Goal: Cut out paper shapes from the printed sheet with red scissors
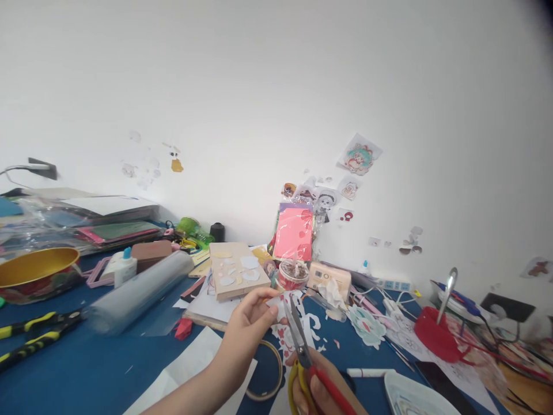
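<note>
My left hand (248, 325) is raised over the blue table (86, 369), fingers pinched on a small white paper cutout (280, 301) with red print. Low in the view, my right hand (317, 389) grips scissors (302, 351) with yellow and red handles. Their blades point up and meet the cutout's edge. More cut paper pieces (302, 331) lie on the table just beyond the scissors.
A clear film roll (138, 291), a gold bowl (37, 271), pliers (34, 334), a glue bottle (125, 266), a wooden board (235, 268), a tape roll (292, 275) and a red cup (436, 334) crowd the table. A hoop (270, 374) lies under my wrist. Stickers dot the white wall.
</note>
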Demonstrator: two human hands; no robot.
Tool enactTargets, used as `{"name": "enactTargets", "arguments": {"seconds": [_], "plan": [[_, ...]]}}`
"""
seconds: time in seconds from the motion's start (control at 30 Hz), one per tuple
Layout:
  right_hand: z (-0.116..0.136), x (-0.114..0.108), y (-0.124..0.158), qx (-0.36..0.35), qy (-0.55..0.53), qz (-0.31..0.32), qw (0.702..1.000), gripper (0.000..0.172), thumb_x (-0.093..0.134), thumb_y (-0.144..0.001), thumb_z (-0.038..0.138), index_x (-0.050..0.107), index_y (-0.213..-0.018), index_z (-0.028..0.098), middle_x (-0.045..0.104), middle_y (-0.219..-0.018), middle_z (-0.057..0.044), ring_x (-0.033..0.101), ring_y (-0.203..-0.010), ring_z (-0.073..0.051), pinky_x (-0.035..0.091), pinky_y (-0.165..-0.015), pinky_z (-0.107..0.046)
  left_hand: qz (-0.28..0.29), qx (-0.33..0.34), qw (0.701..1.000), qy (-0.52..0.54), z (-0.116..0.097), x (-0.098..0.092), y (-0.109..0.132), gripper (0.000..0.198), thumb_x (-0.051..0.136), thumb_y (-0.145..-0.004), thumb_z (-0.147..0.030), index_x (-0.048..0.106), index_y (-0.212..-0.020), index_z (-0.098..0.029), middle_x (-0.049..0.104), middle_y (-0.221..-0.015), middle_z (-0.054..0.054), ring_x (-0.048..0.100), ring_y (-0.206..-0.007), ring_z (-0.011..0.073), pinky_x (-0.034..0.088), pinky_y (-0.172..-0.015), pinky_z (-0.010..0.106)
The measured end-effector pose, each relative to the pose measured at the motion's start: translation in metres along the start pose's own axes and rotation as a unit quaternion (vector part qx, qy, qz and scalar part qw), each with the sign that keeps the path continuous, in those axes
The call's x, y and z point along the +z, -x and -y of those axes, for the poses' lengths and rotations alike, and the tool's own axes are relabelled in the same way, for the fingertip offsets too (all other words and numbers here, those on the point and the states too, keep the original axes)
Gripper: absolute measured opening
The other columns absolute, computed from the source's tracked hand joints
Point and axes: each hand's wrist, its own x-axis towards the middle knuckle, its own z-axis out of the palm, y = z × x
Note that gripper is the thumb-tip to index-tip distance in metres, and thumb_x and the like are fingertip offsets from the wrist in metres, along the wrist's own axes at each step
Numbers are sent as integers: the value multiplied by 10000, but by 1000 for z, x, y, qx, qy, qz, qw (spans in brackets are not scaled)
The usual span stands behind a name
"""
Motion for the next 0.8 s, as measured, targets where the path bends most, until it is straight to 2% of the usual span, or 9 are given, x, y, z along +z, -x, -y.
{"name": "enactTargets", "arguments": {"seconds": [0.1,0.17,0.23,0.4,0.57,0.63,0.73,0.8], "plan": [[-3,1,-10,-3,1,5,1000,445,546,-785,556,545,-978,155,523,-579,60,432,-399,-60,379,-412,-203,-35,-4,999,-11,-2,2,0,313,687,-657,-369,538,-845,-166,622,-755,-4,576,-649,118,514,-627,269],[-5,2,-15,-5,2,6,1000,614,573,-631,701,533,-936,169,458,-485,85,354,-358,-48,300,-383,-189,-52,3,999,-14,-3,2,1,313,677,-666,-365,523,-865,-178,594,-742,-20,559,-646,113,516,-609,269],[-7,4,-17,-4,5,4,1000,680,561,-544,766,517,-894,184,431,-446,89,325,-346,-48,264,-374,-191,-62,19,998,-25,-4,2,1,301,669,-669,-363,509,-855,-187,566,-717,-34,542,-632,107,502,-580,249],[-13,2,-18,-9,35,-4,999,641,540,-598,753,471,-892,187,436,-465,88,294,-326,-25,251,-352,-165,-71,34,993,-93,-6,1,1,244,643,-672,-375,530,-728,-167,524,-671,-32,483,-563,84,436,-509,195],[-24,-4,-22,33,39,-14,999,663,614,-558,718,470,-923,184,440,-450,106,329,-309,-24,273,-316,-135,-67,16,990,-120,-8,1,1,236,622,-682,-378,566,-752,-160,561,-687,-14,507,-572,97,452,-541,213],[-27,-5,-22,29,32,-21,999,648,635,-568,693,478,-934,182,458,-457,101,322,-298,-18,258,-299,-128,-59,23,989,-132,-7,0,1,232,613,-690,-379,567,-760,-162,578,-705,-7,535,-593,111,468,-563,228],[-29,-5,-22,8,30,-27,999,625,641,-579,679,491,-926,182,460,-459,99,306,-297,-11,244,-296,-125,-44,70,981,-174,-4,-4,0,196,579,-725,-365,542,-737,-173,572,-677,-11,553,-601,126,475,-571,241],[-28,-3,-22,11,32,-34,999,625,648,-564,682,492,-915,188,455,-459,102,303,-304,-12,245,-303,-127,-28,128,961,-244,-2,-7,0,166,545,-760,-335,530,-705,-180,574,-695,4,558,-643,140,473,-585,248]]}}
